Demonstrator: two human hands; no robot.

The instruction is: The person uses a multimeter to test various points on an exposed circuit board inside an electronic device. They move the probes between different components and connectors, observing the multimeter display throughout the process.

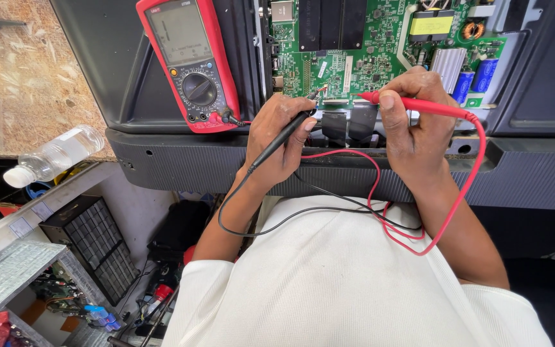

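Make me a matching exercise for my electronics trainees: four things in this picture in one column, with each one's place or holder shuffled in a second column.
1. black probe
2. red probe
3. multimeter
4. plastic bottle

A. lying on its side at the far left
B. in the right hand
C. propped on the dark panel, left of the green circuit board
D. in the left hand

Pairs: 1-D, 2-B, 3-C, 4-A

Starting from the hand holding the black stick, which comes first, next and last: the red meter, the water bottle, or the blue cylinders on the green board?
Measured from the left hand in the head view:
1. Red meter, just up and to its left, lying on the dark panel.
2. Blue cylinders, far across the green board, beyond the right hand.
3. Water bottle, lying at the far left edge of the wooden bench.
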